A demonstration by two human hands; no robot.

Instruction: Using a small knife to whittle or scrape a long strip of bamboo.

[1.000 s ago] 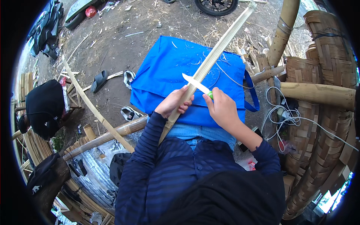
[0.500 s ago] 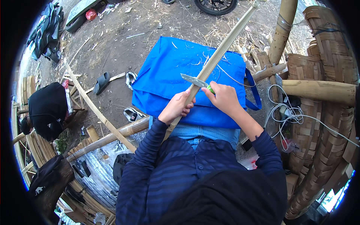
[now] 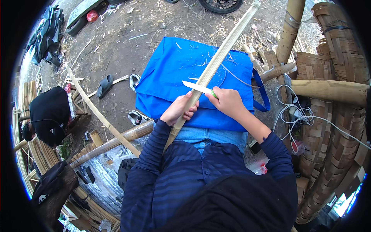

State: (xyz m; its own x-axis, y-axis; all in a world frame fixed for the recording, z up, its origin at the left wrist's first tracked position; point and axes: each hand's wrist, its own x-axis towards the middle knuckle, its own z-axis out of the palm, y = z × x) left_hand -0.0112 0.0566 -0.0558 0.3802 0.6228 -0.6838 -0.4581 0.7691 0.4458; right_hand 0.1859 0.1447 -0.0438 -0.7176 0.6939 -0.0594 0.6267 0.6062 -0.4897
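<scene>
A long pale bamboo strip (image 3: pixel 225 47) slants across my lap, its far end up and to the right. My left hand (image 3: pixel 180 109) is wrapped round its lower part. In my right hand (image 3: pixel 228 101) is a knife (image 3: pixel 196 86) with a green handle, mostly hidden by the fingers. The blade lies across the strip just beyond my left hand, its tip pointing left. Under the strip, a blue cloth bag (image 3: pixel 162 77) covers my thighs, with thin curly shavings scattered on it.
Coiled white cable (image 3: pixel 297 116) and woven bamboo panels (image 3: pixel 328 139) stand at the right, beside a bamboo post (image 3: pixel 288 34). At left are a bamboo pole (image 3: pixel 102 118), a grey sandal (image 3: pixel 104 86) and a black-covered object (image 3: pixel 50 116). A wheel (image 3: pixel 221 4) shows at the far edge.
My right hand has drawn the knife slightly nearer and to the left, and its blade face now looks brighter. The strip and my left hand have shifted slightly left.
</scene>
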